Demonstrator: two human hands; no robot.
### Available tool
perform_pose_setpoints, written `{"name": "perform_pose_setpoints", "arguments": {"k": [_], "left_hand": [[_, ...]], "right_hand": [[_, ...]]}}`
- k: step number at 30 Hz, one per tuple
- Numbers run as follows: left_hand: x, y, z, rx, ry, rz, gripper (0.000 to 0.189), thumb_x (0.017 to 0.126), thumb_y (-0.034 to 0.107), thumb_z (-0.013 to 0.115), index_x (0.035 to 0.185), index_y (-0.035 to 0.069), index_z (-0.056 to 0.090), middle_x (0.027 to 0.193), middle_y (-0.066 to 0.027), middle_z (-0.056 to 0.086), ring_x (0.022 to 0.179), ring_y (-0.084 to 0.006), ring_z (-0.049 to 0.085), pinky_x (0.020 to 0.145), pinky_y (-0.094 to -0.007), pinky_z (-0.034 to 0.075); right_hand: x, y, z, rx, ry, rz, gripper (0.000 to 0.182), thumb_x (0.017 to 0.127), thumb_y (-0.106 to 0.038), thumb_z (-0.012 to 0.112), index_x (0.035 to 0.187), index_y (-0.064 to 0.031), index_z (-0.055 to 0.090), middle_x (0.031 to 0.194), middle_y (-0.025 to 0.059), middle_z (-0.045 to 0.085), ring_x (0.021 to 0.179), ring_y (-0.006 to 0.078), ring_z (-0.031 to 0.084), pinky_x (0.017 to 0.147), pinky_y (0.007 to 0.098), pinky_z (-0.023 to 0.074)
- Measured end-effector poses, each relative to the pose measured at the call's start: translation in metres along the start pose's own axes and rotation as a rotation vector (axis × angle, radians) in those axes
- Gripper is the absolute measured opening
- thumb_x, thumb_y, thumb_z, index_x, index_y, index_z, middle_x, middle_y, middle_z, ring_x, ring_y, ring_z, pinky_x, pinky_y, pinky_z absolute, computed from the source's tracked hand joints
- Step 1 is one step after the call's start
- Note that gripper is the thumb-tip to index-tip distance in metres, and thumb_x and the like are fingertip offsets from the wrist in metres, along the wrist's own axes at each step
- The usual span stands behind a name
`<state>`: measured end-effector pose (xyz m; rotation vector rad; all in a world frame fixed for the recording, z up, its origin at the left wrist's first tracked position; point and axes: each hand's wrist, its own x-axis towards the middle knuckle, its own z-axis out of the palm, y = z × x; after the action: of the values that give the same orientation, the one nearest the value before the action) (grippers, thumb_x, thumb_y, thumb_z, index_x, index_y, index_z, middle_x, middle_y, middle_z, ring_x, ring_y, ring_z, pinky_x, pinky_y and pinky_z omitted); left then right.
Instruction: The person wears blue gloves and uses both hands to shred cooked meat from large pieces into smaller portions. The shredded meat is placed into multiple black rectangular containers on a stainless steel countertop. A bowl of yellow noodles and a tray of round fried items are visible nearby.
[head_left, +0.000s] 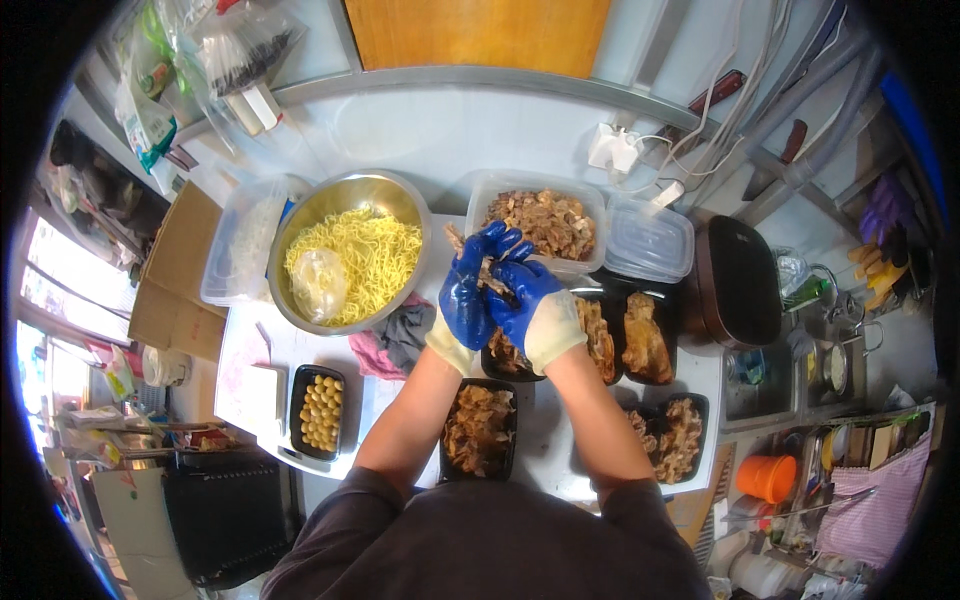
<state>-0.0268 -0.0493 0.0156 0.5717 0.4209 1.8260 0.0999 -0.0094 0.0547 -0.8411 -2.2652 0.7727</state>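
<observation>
Both my hands wear blue rubber-coated gloves with cream cuffs and meet above the table. My left hand (469, 300) curls around a thin brown piece of cooked meat or bone (493, 280), whose upper end sticks out past the fingers. Pressed against it from the other side, my right hand (525, 300) also grips the piece. Beyond the hands stands a clear plastic tub (477, 206) of shredded brown meat (551, 219). Beneath them, a black tray with meat pieces (506, 352) is partly hidden. Nearer my body lies another black tray of torn meat (480, 431).
A steel bowl (409, 191) of yellow noodles (375, 262) stands left, above crumpled cloths (397, 337). A black tray holds yellowish balls (322, 412). Right are meat trays (649, 345), stacked clear lids (649, 236) and a dark brown bin (739, 281). Cables (720, 127) hang behind.
</observation>
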Motion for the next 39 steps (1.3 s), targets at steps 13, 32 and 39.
{"name": "perform_pose_setpoints", "arguments": {"k": [13,32,39], "left_hand": [[0.004,-0.011,-0.012,0.005,0.12,-0.047,0.056,0.114,0.038,0.048,0.155,0.0,0.044,0.15,-0.0164,0.058,0.141,-0.0322,0.055,0.118,-0.0467,0.045],[0.017,-0.002,-0.012,0.172,0.059,-0.096,0.054,0.11,0.023,0.052,0.156,-0.004,0.044,0.152,-0.0164,0.057,0.141,-0.0297,0.055,0.12,-0.0415,0.043],[0.019,-0.006,-0.048,-0.089,0.02,-0.042,0.058,0.102,0.015,0.056,0.156,-0.002,0.045,0.157,-0.0175,0.052,0.147,-0.0318,0.049,0.127,-0.0455,0.036]], "right_hand": [[-0.004,0.026,0.019,0.365,0.037,0.172,0.035,0.091,-0.011,0.076,0.124,-0.004,0.072,0.113,0.0195,0.077,0.098,0.0324,0.077,0.086,0.0384,0.0598],[0.017,0.039,0.031,0.499,0.068,0.137,0.026,0.086,-0.001,0.074,0.112,-0.0019,0.075,0.108,0.0139,0.078,0.094,0.0248,0.074,0.083,0.0358,0.0586],[0.037,0.06,0.042,0.815,0.24,0.209,0.011,0.097,-0.009,0.075,0.105,-0.0012,0.074,0.097,0.0035,0.074,0.087,0.0115,0.065,0.081,0.0303,0.056]]}}
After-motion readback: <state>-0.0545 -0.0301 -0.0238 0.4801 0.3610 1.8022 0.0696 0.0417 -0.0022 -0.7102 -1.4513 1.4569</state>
